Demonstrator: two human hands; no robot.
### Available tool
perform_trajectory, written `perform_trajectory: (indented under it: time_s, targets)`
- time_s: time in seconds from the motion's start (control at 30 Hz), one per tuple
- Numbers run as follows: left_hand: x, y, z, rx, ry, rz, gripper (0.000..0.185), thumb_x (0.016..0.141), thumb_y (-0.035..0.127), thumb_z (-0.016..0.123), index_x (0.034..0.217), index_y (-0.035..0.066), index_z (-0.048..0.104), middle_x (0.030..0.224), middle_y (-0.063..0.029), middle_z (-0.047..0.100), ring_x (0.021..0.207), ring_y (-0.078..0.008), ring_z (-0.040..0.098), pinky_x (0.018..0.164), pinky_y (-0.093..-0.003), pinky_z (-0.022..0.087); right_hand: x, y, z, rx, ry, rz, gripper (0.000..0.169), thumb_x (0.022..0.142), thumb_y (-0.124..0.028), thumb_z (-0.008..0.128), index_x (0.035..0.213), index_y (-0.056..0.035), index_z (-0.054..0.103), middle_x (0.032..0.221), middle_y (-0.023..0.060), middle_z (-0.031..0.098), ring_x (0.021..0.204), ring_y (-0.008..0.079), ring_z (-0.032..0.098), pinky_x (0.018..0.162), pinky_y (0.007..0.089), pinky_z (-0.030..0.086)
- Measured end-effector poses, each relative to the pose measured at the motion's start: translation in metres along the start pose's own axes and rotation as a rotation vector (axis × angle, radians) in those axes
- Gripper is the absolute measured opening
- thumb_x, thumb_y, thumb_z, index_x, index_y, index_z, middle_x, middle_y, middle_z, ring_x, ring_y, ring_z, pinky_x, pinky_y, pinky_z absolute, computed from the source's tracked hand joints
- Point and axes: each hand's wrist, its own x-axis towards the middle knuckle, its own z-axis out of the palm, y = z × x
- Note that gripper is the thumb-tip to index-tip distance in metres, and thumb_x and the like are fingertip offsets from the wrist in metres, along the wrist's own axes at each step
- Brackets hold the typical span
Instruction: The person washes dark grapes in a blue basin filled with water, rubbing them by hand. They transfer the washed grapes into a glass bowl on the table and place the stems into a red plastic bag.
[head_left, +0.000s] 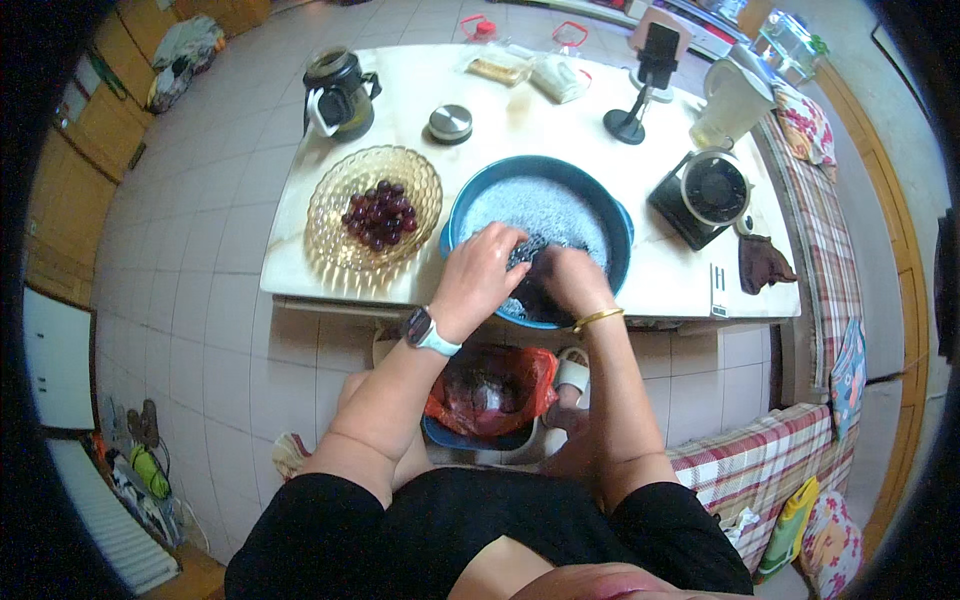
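A round blue basin (540, 172) with foamy water stands at the table's near edge, dark round fruit, likely grapes (536, 296), in its near part. Over the basin's left part is my left hand (491, 259), fingers curled and apart at the water; whether it holds anything is unclear. My right hand (571, 276) dips into the basin beside it, its fingertips blurred and hidden among the dark fruit. To the left, an amber textured glass bowl (326, 195) holds a heap of dark red grapes (380, 215).
On the white table (300, 281) are a glass pitcher (341, 97), a round metal lid (450, 122), a phone stand (624, 126), a plastic jug (731, 101) and a pot (715, 187). Below the basin sits a bin with a red bag (491, 390).
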Motion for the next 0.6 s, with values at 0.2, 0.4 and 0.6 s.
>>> perform_trajectory:
  time_s: [0.2, 0.4, 0.6]
  targets:
    - [-0.001, 0.003, -0.002, 0.022, 0.006, 0.016, 0.029, 0.085, 0.013, 0.072, 0.112, 0.007, 0.065, 0.104, -0.0114, 0.066, 0.092, -0.0298, 0.067, 0.08, -0.0406, 0.055, -0.001, -0.008, -0.001, -0.038, -0.075, -0.021, 0.021, 0.088, -0.013, 0.058, 0.106, -0.0093, 0.07, 0.1, 0.0205, 0.071, 0.095, 0.0393, 0.069, 0.084, 0.0488, 0.056]
    - [-0.001, -0.002, 0.003, 0.014, -0.019, 0.01, 0.031, 0.083, 0.013, 0.072, 0.112, 0.008, 0.065, 0.105, -0.0111, 0.067, 0.094, -0.0309, 0.068, 0.081, -0.0407, 0.055, 0.004, -0.002, 0.007, 0.164, -0.005, -0.143, 0.017, 0.086, -0.012, 0.061, 0.097, -0.0038, 0.071, 0.096, 0.0217, 0.071, 0.089, 0.0402, 0.069, 0.081, 0.0481, 0.056]
    - [0.004, 0.009, -0.006, -0.101, -0.035, -0.087, 0.034, 0.081, 0.012, 0.073, 0.114, 0.006, 0.066, 0.104, -0.0142, 0.07, 0.095, -0.0326, 0.069, 0.082, -0.0402, 0.056, 0.003, -0.023, -0.014, 0.652, 0.209, -0.077, 0.021, 0.087, -0.016, 0.072, 0.098, 0.0015, 0.068, 0.093, 0.0189, 0.073, 0.08, 0.0314, 0.072, 0.074, 0.0401, 0.058]
